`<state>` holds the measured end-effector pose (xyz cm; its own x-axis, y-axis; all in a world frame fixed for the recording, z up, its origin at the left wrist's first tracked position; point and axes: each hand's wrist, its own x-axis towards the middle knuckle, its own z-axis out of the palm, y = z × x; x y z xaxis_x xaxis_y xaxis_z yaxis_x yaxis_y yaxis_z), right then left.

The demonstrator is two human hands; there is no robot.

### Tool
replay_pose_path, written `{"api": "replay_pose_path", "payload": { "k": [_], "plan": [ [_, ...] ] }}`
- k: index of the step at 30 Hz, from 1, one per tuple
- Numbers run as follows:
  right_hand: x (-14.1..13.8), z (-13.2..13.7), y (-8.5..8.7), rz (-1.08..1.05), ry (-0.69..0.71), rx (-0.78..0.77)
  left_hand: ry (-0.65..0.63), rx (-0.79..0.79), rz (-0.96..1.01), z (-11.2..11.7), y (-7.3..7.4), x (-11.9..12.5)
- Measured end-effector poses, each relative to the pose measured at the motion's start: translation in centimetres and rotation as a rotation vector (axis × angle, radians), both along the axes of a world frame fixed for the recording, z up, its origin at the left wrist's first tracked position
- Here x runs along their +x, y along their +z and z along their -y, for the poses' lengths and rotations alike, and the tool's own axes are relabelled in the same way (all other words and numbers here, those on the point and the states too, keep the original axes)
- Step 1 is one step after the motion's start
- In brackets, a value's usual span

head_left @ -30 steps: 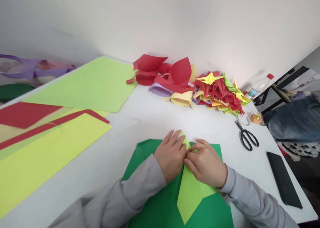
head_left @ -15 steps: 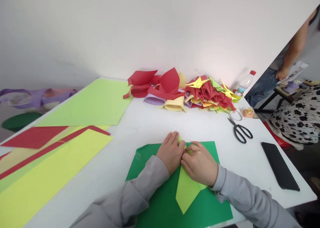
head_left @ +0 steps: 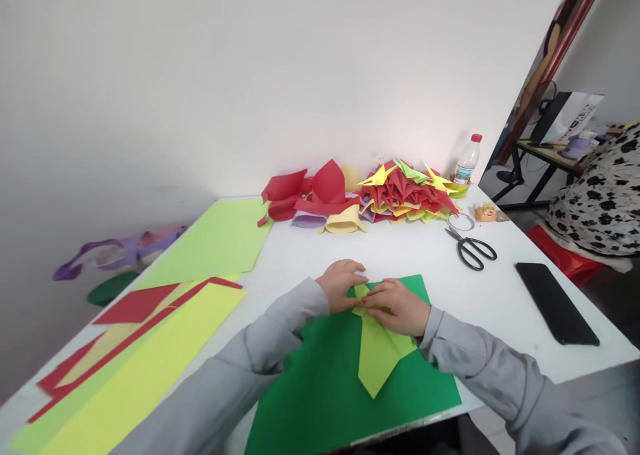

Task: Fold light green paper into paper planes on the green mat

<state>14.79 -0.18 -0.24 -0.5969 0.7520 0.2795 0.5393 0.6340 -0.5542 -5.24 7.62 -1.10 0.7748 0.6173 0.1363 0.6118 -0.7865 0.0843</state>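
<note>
- Head view: right hand (head_left: pixel 400 306) pinches the folded lime-green paper (head_left: pixel 376 358).
- Left hand (head_left: pixel 341 285) touches its far end; cannot tell whether it grips.
- The paper lies on a green sheet (head_left: pixel 320 388) at the white table (head_left: pixel 300 258)'s near edge.
- Black-handled scissors (head_left: pixel 463 240) lie toward the right edge.

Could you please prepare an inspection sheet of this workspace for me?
Surface: white table; green sheet beneath the work.
Job's things: light-green folded paper, partly covered.
Clutter: coloured sheets, left; folded-paper pile and bottle, back; scissors and black slab-like object, right.
Hands: left hand and right hand close together, both on the light-green folded paper.
Cables: nothing seen on the table.
Surroundings: white wall behind; red seat, right.
</note>
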Motion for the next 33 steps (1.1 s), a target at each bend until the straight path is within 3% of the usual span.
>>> {"api": "replay_pose_path", "payload": {
  "k": [7, 14, 18, 22, 25, 28, 30, 33],
  "plan": [
    [2.1, -1.4, 0.3, -0.172, -0.270, -0.057, -0.017, -0.125, -0.028, -0.7, 1.5, 0.6],
    [2.7, -1.4, 0.4, -0.147, -0.219, -0.134, 0.035, -0.170, -0.043, 0.6, 4.0, 0.2],
    [3.3, -0.9, 1.7, -0.221, -0.278, -0.038, 0.077, -0.073, 0.037, 0.6, 6.5, -0.8],
    [4.3, -0.7, 3.3, -0.353, -0.413, 0.142, 0.096, 0.137, 0.168, 0.9, 8.5, -1.4],
    [5.1, -0.1, 3.7, -0.388, -0.391, 0.357, 0.072, 0.307, 0.244, 2.7, 7.6, -0.7],
    [6.3, 1.4, 2.8, -0.311, -0.284, 0.687, 0.013, 0.424, 0.263, 5.6, 4.6, 0.9],
    [7.2, 2.9, 1.8, -0.159, -0.248, 0.716, -0.017, 0.469, 0.265, 7.3, 2.3, 2.0],
    [8.5, 5.8, 0.8, 0.104, -0.211, 0.567, -0.076, 0.483, 0.245, 8.8, -0.2, 3.1]
  ]
}}
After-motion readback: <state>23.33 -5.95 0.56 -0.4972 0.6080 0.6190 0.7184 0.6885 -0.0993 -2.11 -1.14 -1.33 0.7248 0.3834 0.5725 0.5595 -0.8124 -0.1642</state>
